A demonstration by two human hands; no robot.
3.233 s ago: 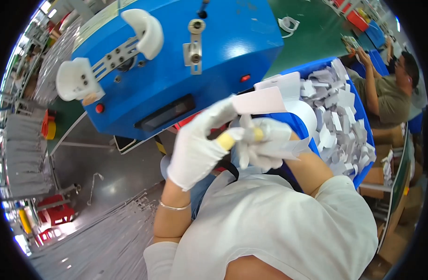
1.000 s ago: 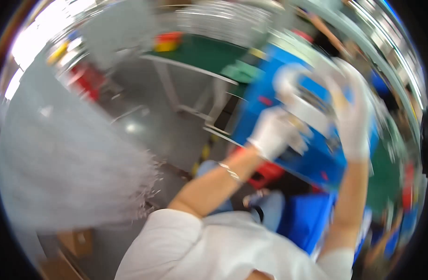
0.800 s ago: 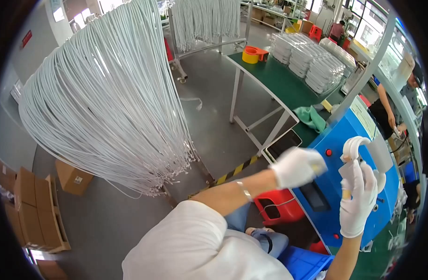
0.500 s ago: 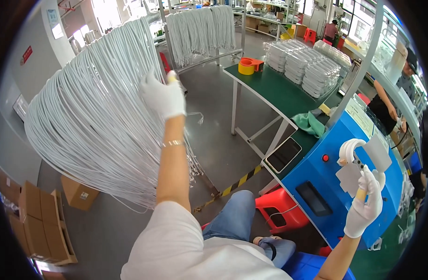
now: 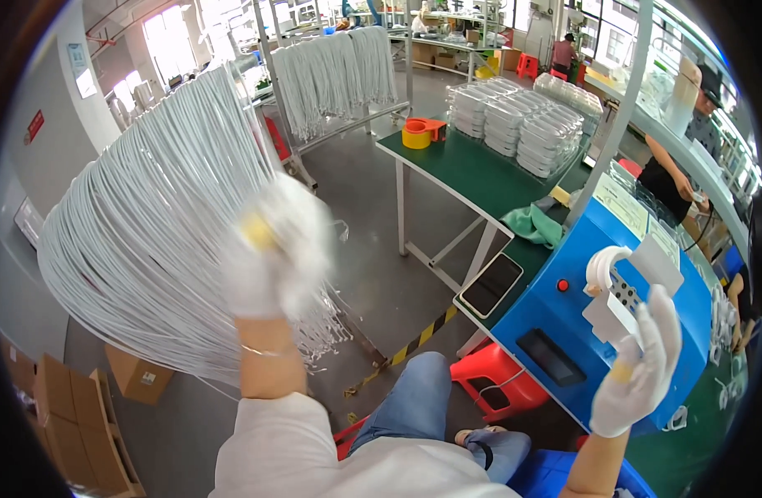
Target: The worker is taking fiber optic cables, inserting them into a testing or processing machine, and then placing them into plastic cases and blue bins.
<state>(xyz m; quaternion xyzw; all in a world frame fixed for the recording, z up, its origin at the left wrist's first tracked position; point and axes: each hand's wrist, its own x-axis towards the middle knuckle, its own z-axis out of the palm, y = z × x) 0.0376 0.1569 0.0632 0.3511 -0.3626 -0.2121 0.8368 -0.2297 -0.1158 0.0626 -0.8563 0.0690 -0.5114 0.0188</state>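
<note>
Left hand (image 5: 277,249), blurred, has dropped lower against the hanging white cables (image 5: 156,249) since half a second ago; grip cannot be told. Right hand (image 5: 638,365) still pinches white paper tags (image 5: 617,307) at the blue machine (image 5: 597,324).

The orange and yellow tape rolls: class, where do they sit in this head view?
The orange and yellow tape rolls sit upper centre, on the near left corner of the green-topped table, left of the stacked clear plastic packs.
</note>
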